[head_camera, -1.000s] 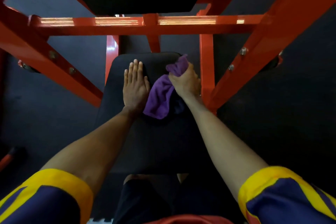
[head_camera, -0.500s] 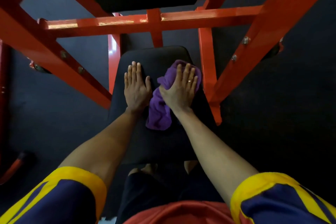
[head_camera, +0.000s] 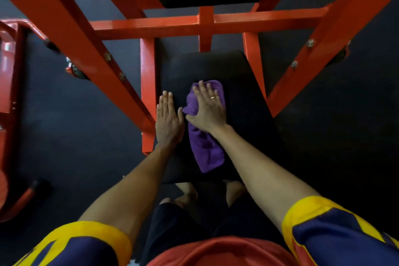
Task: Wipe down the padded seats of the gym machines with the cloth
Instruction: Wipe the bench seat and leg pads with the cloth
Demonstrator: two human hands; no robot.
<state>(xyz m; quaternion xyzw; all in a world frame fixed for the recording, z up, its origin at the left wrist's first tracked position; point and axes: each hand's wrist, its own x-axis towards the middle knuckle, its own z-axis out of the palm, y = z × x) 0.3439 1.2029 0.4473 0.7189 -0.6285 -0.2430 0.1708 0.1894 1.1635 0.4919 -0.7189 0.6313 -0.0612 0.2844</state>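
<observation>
Cloth [head_camera: 207, 153] — one, purple, pressed under flat right hand [head_camera: 208, 108]; left hand [head_camera: 168, 123] flat on one seat [head_camera: 248, 114].

1. The black padded seat [head_camera: 244, 101] sits inside the orange frame [head_camera: 149, 84].
2. A purple cloth [head_camera: 207, 153] lies on the seat.
3. The left hand [head_camera: 169, 123] lies flat on the seat, and the right hand [head_camera: 208, 110] lies flat on the cloth.

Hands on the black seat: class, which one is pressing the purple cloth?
The right hand, the one with a ring, lies flat on the cloth; the left hand rests on the bare seat beside it.
</observation>
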